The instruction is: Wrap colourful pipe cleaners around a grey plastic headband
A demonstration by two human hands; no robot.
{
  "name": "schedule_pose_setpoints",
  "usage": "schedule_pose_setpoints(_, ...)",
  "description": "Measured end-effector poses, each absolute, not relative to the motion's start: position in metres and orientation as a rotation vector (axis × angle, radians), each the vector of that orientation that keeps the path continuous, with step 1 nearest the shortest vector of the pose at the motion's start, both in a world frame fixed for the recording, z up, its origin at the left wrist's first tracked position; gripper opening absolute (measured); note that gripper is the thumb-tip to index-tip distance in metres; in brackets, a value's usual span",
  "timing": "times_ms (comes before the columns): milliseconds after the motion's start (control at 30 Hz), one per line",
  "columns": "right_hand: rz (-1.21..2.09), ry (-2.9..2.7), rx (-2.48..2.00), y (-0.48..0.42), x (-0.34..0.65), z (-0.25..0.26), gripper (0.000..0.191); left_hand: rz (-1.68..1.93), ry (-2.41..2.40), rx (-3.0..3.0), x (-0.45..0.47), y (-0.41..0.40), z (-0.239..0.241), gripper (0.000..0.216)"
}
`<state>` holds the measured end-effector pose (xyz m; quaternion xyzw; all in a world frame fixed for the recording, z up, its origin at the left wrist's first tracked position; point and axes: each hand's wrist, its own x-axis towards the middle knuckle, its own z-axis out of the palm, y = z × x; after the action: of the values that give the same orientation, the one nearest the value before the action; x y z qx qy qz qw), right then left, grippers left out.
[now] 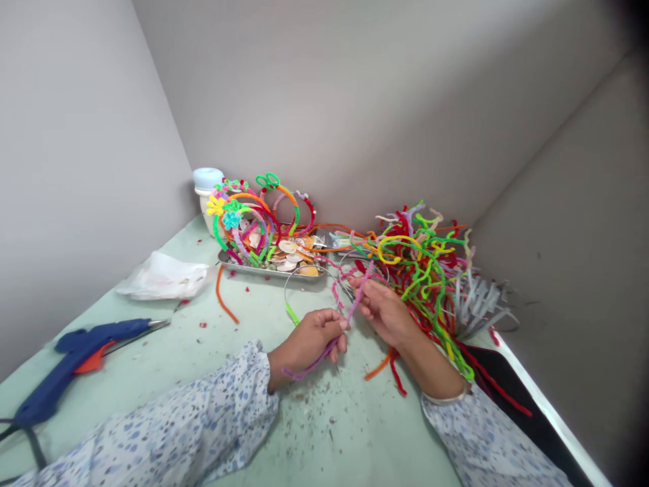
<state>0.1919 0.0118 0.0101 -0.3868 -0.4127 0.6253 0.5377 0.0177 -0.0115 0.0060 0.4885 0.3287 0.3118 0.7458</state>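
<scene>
My left hand [311, 338] is closed in a pinch on a purple pipe cleaner [355, 301], whose lower end trails under the hand toward my sleeve. My right hand [388, 311] grips the same purple pipe cleaner a little higher up, fingers curled round it. Both hands hover just over the pale green table [167, 358], in front of a thin wire headband hoop [309, 270]. A big tangle of coloured pipe cleaners [420, 260] lies right behind my right hand.
A metal tray [263, 269] holds shells and decorated headbands [253, 216] at the back. A blue glue gun [76, 355] lies at the left, near a crumpled plastic bag [165, 276]. A white jar [207, 189] stands in the corner. Grey sticks [479, 304] lie right.
</scene>
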Motion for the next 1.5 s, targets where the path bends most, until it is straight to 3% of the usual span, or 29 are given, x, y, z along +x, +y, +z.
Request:
schedule_pose_setpoints(600,1.403,-1.02,-0.999,0.011,0.189,0.009,0.027,0.673,0.716,1.032,0.017,-0.007,-0.001,0.033)
schedule_pose_setpoints(867,1.319,-0.905,-0.989,0.011,0.182,0.008,0.028,0.744,0.761,1.095,0.02,-0.005,-0.002,0.021)
schedule_pose_setpoints(1267,1.575,-1.216,-1.008,0.006,0.186,0.003,0.025,0.715,0.806,1.134,0.018,-0.009,0.005,0.023)
schedule_pose_setpoints(1500,1.521,-1.253,-1.042,0.006,0.186,-0.002,0.024,0.689,0.744,1.127,0.016,-0.007,-0.001,0.029)
